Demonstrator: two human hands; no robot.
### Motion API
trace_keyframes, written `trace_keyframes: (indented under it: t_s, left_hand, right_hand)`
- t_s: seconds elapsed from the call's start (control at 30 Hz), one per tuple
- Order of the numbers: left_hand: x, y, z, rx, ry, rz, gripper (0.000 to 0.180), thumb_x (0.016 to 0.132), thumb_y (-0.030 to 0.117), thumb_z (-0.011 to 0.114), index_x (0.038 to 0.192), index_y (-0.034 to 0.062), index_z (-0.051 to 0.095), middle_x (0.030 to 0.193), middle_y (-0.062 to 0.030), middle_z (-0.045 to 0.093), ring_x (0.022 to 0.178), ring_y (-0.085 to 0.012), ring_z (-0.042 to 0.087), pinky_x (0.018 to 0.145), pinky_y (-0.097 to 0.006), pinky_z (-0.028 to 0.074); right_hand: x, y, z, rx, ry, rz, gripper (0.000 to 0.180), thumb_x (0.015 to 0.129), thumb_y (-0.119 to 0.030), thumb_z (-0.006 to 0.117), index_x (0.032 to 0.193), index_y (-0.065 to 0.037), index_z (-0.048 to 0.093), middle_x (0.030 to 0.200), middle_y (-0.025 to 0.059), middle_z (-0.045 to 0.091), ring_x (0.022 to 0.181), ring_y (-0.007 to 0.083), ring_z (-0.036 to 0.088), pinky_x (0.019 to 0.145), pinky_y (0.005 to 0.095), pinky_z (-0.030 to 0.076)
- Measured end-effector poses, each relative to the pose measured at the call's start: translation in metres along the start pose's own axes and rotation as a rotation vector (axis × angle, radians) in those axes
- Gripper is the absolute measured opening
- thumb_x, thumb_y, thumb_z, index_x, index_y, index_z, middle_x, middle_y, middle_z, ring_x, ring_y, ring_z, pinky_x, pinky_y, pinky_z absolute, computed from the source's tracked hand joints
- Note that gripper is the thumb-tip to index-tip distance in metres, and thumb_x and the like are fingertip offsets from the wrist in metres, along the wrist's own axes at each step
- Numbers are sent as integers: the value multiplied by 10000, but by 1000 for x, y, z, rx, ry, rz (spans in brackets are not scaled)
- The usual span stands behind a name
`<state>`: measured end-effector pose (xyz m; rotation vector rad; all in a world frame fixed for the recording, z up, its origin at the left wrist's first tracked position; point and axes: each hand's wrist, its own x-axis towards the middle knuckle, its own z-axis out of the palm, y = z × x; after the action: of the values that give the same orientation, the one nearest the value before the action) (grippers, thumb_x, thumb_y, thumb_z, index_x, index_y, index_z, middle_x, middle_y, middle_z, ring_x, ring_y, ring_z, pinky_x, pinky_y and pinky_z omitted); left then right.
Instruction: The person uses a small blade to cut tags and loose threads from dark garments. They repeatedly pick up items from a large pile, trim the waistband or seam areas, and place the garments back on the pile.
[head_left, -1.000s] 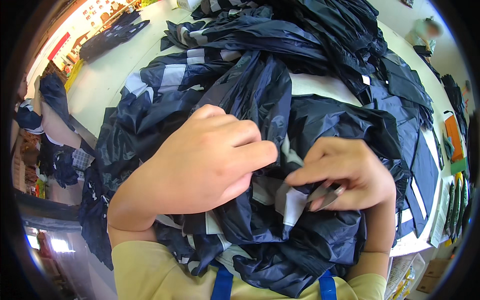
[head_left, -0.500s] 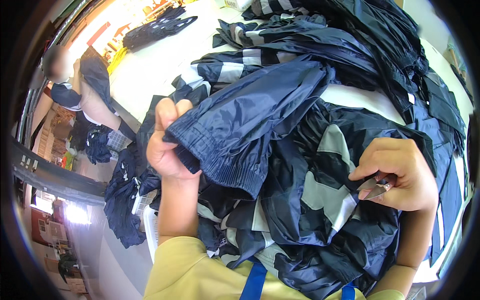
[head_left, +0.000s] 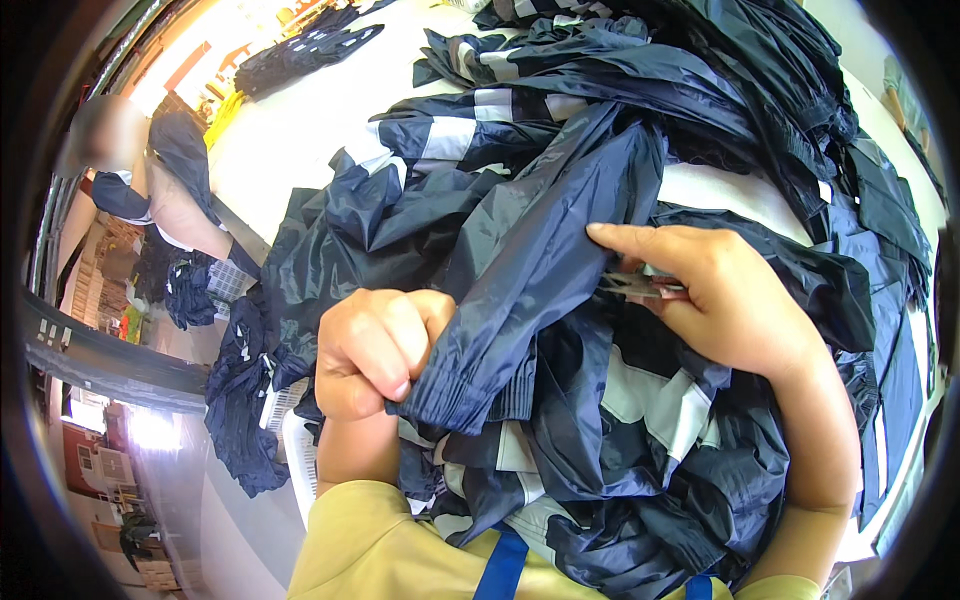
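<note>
My left hand (head_left: 372, 350) is clenched on the ribbed cuff end of a dark navy jacket sleeve (head_left: 540, 260), pulling it out straight. My right hand (head_left: 715, 295) rests on the same sleeve higher up, index finger stretched along the fabric, and pinches small metal thread snips (head_left: 640, 285) between thumb and fingers. The sleeve belongs to a navy jacket with grey reflective stripes (head_left: 650, 400) bunched in front of me.
A heap of like navy jackets (head_left: 640, 60) covers the white table (head_left: 320, 110). More dark garments (head_left: 310, 45) lie far left on the table. Another person (head_left: 150, 180) sits at the left edge. A white basket (head_left: 300, 450) stands by my left elbow.
My left hand slid down the sleeve to its cuff and pulled it toward me. My right hand with the snips moved up onto the sleeve.
</note>
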<state>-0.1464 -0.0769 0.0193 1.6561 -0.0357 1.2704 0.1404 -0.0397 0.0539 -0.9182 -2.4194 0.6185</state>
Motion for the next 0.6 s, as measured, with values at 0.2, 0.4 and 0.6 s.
trace_keyframes:
  t_s: [0.2, 0.4, 0.6]
  left_hand:
    - [-20, -12, 5, -241, 320, 31, 146, 789, 152, 636, 708, 83, 537, 685, -12, 478, 664, -176, 432, 670, -347, 378]
    - [-30, -17, -1, -366, 428, -2, 200, 803, 145, 619, 689, 124, 456, 658, 17, 425, 650, -155, 392, 680, -331, 365]
    - [-33, -20, -7, -424, 459, -3, 220, 819, 150, 604, 716, 131, 410, 669, 5, 421, 633, -159, 399, 680, -333, 369]
  right_hand:
    - [-7, 6, 8, -42, 9, -49, 595, 619, 78, 576, 1201, -47, 588, 1034, 181, 650, 871, 333, 642, 772, 361, 519]
    - [-9, 6, 10, -59, 26, -48, 456, 724, -12, 588, 1179, -47, 579, 896, 157, 660, 789, 314, 644, 702, 380, 517]
    - [-9, 5, 8, -56, -76, 49, 521, 711, -11, 602, 1225, -72, 545, 829, 133, 666, 747, 309, 649, 694, 363, 522]
